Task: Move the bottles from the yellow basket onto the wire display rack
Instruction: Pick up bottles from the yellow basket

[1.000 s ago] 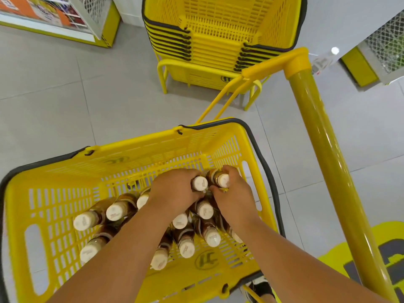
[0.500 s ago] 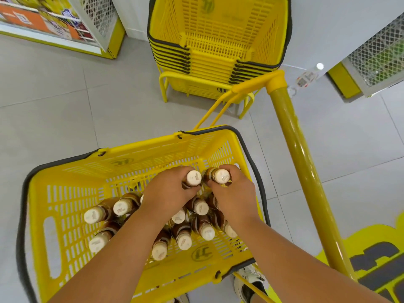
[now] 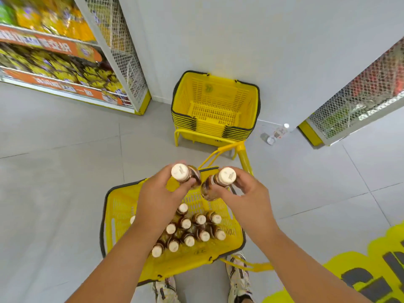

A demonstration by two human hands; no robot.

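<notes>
A: What are the hands doing?

B: Each holds one bottle, raised above the yellow basket [image 3: 122, 217]. The left hand [image 3: 160, 199] has its fingers curled round the neck of the left bottle [image 3: 185, 174], just under the round cream cap. The right hand [image 3: 247, 194] grips the right bottle [image 3: 215, 183] the same way; that one tilts, so its smooth brown glossy body shows below the cap.

A: Do the two bottles touch?

B: They sit just beside each other; I cannot tell whether they touch, since the fingers cover the gap.

A: And the basket?

B: Hard yellow plastic with slotted, lattice walls and a dark grey rim. It stands on the pale grey tiled floor [image 3: 54, 193], between the person's patterned sneakers [image 3: 238, 278]. The remaining bottles [image 3: 192, 232] stand upright and packed close inside it, a cluster of cream caps over brown bodies.

A: Anything behind?

B: A nested stack of baskets [image 3: 215, 108] of the same perforated plastic, on a yellow tube frame against a white wall. A white wire-mesh rack [image 3: 122, 62] stands to the left, with blurred yellow packets on its shelves. A clear bottle [image 3: 277, 134] lies on the floor to the right.
</notes>
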